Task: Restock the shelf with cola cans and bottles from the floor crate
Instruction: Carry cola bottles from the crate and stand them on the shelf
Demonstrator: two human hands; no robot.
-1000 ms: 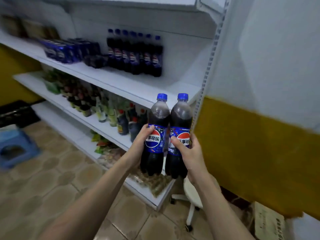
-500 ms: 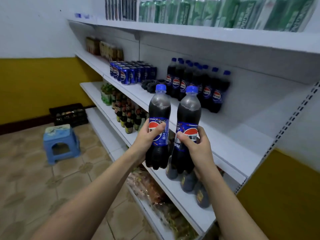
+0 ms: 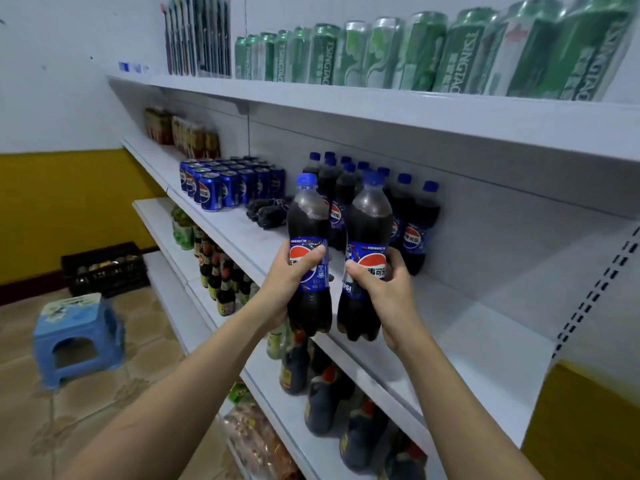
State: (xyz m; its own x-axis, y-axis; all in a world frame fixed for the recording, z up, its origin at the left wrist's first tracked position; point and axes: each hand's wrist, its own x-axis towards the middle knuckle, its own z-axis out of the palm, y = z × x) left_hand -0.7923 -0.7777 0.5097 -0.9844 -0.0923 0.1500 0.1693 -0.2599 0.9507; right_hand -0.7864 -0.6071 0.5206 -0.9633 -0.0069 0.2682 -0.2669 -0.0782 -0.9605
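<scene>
I hold two upright cola bottles with blue caps in front of the white shelf (image 3: 478, 344). My left hand (image 3: 289, 278) grips the left cola bottle (image 3: 307, 216) around its label. My right hand (image 3: 388, 289) grips the right cola bottle (image 3: 370, 220) the same way. Both bottles hang just above the shelf's front edge, side by side and a little apart. Behind them on that shelf stands a group of cola bottles (image 3: 412, 216), with a block of blue cola cans (image 3: 228, 183) further left. A dark floor crate (image 3: 107, 268) sits by the yellow wall.
Green beer cans (image 3: 415, 53) line the shelf above. Dark sauce bottles (image 3: 221, 271) fill the shelf below. A dark bundle (image 3: 266, 211) lies between the cans and the bottles. A blue plastic stool (image 3: 78, 336) stands on the tiled floor at left. Bare shelf board lies right of the bottles.
Both hands have lifted the two bottles higher and nearer to the cola shelf, and they have drawn slightly apart. My view has risen and swung left along the shelves.
</scene>
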